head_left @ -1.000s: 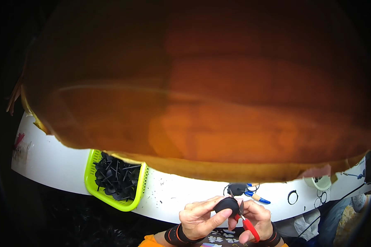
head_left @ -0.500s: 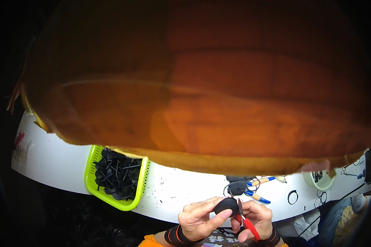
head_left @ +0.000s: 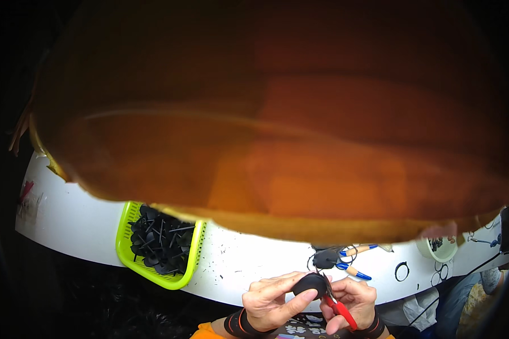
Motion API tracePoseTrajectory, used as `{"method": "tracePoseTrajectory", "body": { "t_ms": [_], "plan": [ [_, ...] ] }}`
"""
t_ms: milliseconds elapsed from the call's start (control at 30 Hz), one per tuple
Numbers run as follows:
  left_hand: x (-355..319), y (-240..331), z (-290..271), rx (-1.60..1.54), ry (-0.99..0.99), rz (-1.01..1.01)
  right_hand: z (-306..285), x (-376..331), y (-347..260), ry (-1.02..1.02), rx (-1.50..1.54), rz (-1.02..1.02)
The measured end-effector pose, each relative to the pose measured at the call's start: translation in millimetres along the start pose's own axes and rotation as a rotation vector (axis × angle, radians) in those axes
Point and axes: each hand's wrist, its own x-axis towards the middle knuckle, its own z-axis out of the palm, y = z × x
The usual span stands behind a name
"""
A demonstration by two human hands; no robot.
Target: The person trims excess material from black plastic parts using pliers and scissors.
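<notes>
My left hand pinches a round black rubbery part between thumb and fingers, near the table's front edge. Red-handled scissors are in my right hand, with their blades against the right rim of the black part. Whether the blades bite into it cannot be made out. Just beyond my hands lies another black part on the white table, with thin black rings around it. Two tools with wooden and blue handles rest beside it.
A lime-green basket full of black stemmed parts stands on the white table to the left. A pale bowl and loose black rings sit at right. An orange-brown covering blocks the upper view.
The scissor blades have drawn closer together at the black part's rim. Both hands have stayed nearly in place, and the orange-brown covering has shifted slightly.
</notes>
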Motion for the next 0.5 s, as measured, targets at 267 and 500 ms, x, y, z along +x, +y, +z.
{"method": "tracePoseTrajectory", "body": {
  "t_ms": [267, 500],
  "plan": [
    [8, 7, -5, -0.026, -0.076, 0.001, 2, 1, -5, 0.028, -0.044, 0.015],
    [10, 5, -2, -0.085, 0.004, 0.003, -1, -5, -2, 0.071, 0.023, 0.158]
  ]
}}
